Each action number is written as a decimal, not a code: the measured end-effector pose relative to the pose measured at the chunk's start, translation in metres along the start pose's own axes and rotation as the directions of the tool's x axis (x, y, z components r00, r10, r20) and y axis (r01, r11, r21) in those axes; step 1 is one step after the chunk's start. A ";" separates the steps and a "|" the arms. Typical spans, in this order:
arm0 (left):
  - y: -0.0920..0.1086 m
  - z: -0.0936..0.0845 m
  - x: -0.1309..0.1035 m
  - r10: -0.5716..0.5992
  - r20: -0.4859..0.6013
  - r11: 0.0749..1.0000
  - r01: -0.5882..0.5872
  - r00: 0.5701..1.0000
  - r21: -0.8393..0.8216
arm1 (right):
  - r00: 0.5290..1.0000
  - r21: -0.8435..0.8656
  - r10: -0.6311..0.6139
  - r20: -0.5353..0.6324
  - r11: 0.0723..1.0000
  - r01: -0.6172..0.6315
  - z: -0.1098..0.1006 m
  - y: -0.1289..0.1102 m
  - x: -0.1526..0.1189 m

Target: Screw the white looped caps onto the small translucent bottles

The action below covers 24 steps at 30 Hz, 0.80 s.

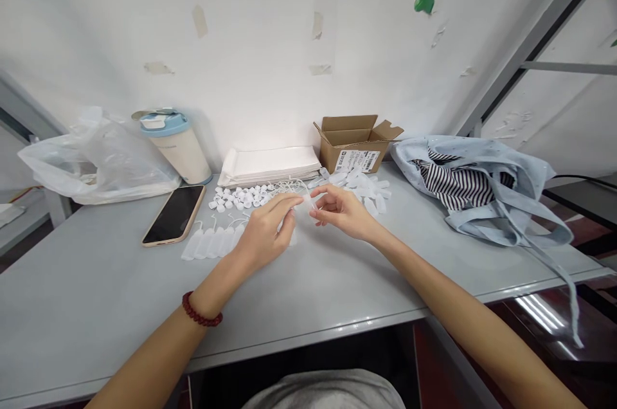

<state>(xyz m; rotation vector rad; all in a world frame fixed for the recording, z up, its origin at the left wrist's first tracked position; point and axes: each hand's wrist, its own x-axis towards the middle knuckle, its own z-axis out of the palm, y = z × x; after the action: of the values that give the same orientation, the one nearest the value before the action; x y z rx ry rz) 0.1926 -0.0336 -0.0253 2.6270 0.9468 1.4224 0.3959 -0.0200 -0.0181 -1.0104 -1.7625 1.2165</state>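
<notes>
Both hands meet over the middle of the grey table. My left hand (pixel 271 227) and my right hand (pixel 341 208) pinch a small translucent piece (pixel 308 203) between them, its details too small to tell. White caps (pixel 243 195) lie loose behind my left hand, beside thin white cords (pixel 289 185). To the left of that hand, several translucent tubes with cords (pixel 212 242) stand in a row lying flat, partly hidden by the hand. More translucent tubes (pixel 369 187) are piled behind my right hand.
An open cardboard box (pixel 332 155) and a stack of white envelopes (pixel 270 164) are at the back. A phone (pixel 174 215), a tumbler (pixel 180 150) and a plastic bag (pixel 103 161) sit left. A blue cloth bag (pixel 520 164) lies right, its strap over the table's front edge (pixel 366 325).
</notes>
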 end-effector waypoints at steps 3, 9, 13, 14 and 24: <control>-0.003 0.002 -0.001 -0.055 0.039 0.998 0.054 0.998 0.028 | 0.999 0.014 0.047 0.015 0.999 -0.047 0.003 0.002 0.001; 0.000 0.005 -0.003 -0.073 0.125 0.997 0.073 0.990 0.000 | 0.995 0.038 0.081 0.054 0.996 -0.083 0.012 0.009 0.002; 0.002 0.007 -0.003 -0.061 0.131 0.998 0.064 0.989 -0.018 | 0.995 0.026 0.092 0.022 0.995 -0.093 0.016 0.010 0.002; 0.003 0.008 -0.003 -0.070 0.124 0.997 0.073 0.990 -0.015 | 0.995 0.026 0.095 0.013 0.995 -0.096 0.016 0.010 0.002; 0.008 0.009 -0.003 -0.063 -0.002 0.998 0.063 0.998 -0.026 | 0.995 0.027 0.067 -0.075 0.997 -0.066 0.017 0.003 0.000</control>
<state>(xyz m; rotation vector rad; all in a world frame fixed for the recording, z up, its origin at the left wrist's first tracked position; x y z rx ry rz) 0.2027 -0.0389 -0.0308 2.5539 0.9953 1.4146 0.3812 -0.0259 -0.0255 -1.0940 -1.6635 1.2225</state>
